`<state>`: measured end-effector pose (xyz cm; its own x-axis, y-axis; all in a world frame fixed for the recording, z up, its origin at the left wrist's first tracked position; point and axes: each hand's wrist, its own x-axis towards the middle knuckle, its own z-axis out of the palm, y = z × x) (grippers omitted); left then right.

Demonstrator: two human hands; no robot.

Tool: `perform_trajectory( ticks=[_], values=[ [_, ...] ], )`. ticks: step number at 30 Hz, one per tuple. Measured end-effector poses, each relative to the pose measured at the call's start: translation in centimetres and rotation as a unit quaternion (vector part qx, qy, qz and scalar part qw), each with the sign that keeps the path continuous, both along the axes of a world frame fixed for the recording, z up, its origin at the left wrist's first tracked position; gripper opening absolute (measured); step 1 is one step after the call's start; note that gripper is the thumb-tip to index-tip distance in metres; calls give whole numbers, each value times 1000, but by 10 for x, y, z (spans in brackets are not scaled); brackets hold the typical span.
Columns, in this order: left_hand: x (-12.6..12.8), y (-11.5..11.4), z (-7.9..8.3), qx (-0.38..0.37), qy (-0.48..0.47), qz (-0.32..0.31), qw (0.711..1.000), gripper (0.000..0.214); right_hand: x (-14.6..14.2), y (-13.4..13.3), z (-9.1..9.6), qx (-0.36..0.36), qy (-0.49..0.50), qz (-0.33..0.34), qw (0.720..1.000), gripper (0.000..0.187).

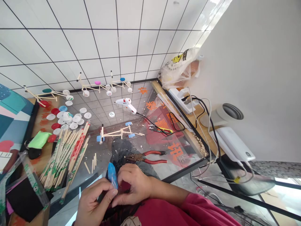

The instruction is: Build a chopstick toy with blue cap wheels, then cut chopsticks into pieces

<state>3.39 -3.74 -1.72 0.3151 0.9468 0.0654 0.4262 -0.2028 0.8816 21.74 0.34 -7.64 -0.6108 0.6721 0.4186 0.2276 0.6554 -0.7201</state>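
Note:
My left hand [94, 202] and my right hand [133, 188] pinch a blue piece in clear plastic wrap [112, 175] between their fingertips, close to my red sleeve [188, 210]. Part of the blue piece is hidden behind my fingers. Just beyond my hands lie red-handled pliers [145, 157] on a dark smudged patch of the glass tabletop [150, 169]. A few cut wooden stick pieces [92, 164] lie to the left of the pliers. A white hot glue gun [125, 105] rests further off, its black cord trailing right.
Small stick-and-bottle-cap models [119, 133] stand across the far table, among scattered white bottle caps [72, 121]. Wrapped chopsticks [66, 157] lie in a bundle at left, near green clay [39, 139]. A power strip [182, 100], cables and a plastic bag [178, 67] lie along the right wall.

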Motion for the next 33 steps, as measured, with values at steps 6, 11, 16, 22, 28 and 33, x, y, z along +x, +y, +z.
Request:
perform_trajectory(
  ticks=[6, 11, 16, 22, 28, 33],
  values=[
    [8, 4, 9, 121, 69, 2, 990, 17, 7, 0, 8, -8, 37, -15, 999, 26],
    [10, 6, 5, 212, 135, 0, 968, 12, 7, 0, 8, 61, 31, -53, 996, 17],
    [12, 7, 6, 188, 129, -25, 973, 18, 8, 2, 4, 99, 17, -57, 993, 23],
    [13, 14, 7, 239, 169, -59, 954, 21, 10, 1, 3, 100, -32, -43, 994, 13],
    [18, 17, 4, 324, 237, -50, 914, 25, 10, 3, 7, 103, -40, -8, 994, 15],
    [22, 20, 8, 366, 250, -54, 895, 37, 7, 1, 1, 124, -100, -8, 987, 6]
  ],
)
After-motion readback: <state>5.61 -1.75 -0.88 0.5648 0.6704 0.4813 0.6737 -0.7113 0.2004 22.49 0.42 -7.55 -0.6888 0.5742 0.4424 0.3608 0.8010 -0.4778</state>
